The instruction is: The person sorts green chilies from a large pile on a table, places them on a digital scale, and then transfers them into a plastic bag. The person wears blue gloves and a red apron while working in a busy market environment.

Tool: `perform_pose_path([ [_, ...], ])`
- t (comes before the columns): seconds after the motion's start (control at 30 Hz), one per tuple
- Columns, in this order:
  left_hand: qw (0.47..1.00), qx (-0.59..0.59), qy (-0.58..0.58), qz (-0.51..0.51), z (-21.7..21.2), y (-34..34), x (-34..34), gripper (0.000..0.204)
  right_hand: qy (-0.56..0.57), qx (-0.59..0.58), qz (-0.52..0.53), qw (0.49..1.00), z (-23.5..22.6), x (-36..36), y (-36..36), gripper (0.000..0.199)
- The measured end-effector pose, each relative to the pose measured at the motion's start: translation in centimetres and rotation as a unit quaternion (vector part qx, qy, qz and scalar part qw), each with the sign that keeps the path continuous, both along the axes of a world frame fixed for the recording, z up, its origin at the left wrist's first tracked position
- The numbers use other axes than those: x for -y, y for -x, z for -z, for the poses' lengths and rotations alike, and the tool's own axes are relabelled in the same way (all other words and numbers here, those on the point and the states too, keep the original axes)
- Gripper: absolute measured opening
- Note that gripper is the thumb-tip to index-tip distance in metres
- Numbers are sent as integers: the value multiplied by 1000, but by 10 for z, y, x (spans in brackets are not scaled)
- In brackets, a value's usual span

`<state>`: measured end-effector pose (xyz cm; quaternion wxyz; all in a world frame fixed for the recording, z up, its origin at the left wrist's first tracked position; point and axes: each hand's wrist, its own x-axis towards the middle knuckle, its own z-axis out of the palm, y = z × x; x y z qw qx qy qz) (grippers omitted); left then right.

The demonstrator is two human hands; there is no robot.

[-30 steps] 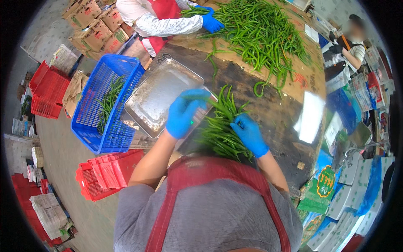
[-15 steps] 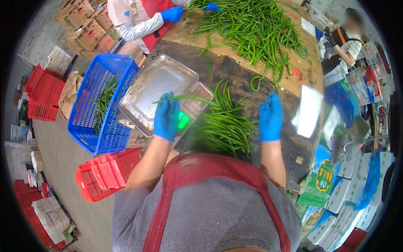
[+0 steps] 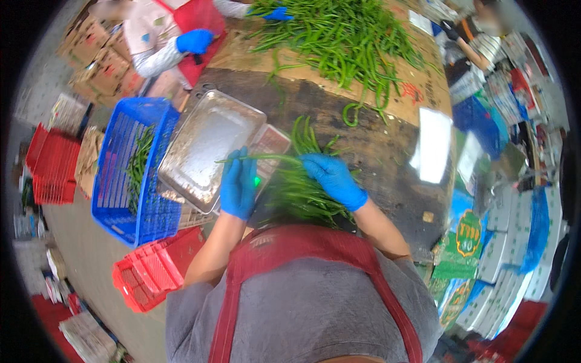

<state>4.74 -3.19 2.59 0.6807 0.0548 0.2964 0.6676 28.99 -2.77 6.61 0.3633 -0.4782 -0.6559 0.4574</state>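
My left hand [image 3: 238, 184], in a blue glove, is closed on a long green chili pepper [image 3: 266, 156] held crosswise near the scale. My right hand [image 3: 333, 178], gloved in blue too, is bent over the near heap, its fingers closed at the pepper's right end; their undersides are hidden. Beneath it lies the heap of green chili peppers [image 3: 290, 196] close to my apron, slightly blurred. Left of my left hand stands a scale with a worn metal tray [image 3: 212, 142] and a green-lit display, partly covered by that hand.
A large pile of chili peppers [image 3: 357, 45] lies across the table. White paper [image 3: 434, 145] is at the right. A blue crate [image 3: 109, 181] with some peppers and a red crate [image 3: 163, 266] stand left. Across the table, a co-worker's gloved hand [image 3: 195, 41] shows; another person is far right.
My right hand has come left from the bare table to the pepper's end above the heap. My left hand keeps its hold. The co-worker's hand has moved away from the large pile.
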Motion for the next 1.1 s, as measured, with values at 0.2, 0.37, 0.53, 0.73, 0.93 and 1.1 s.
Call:
perform_pose_path([
  [0.2, 976, -163, -24, 143, 32, -25, -5, 23, 41, 47, 128, 990, 46, 19, -60, 21],
  [0.37, 926, -287, 12, 245, 59, -34, -17, 16, -9, 236, 94, 967, 69, 14, -98, 22],
  [0.53, 902, -272, 39, 335, 63, -37, -21, 20, -31, 150, 234, 960, 92, -62, -126, 24],
  [0.73, 903, -373, 43, 209, 38, -37, -16, 36, -17, 324, 246, 913, 145, -123, -133, 25],
  [0.93, 878, -414, 35, 239, 0, -28, -21, 31, 21, 26, 239, 971, 104, -98, -118, 23],
  [1.1, 896, -355, -91, 250, -25, -63, -44, 41, 202, -359, 118, 903, 12, -24, -86, 18],
])
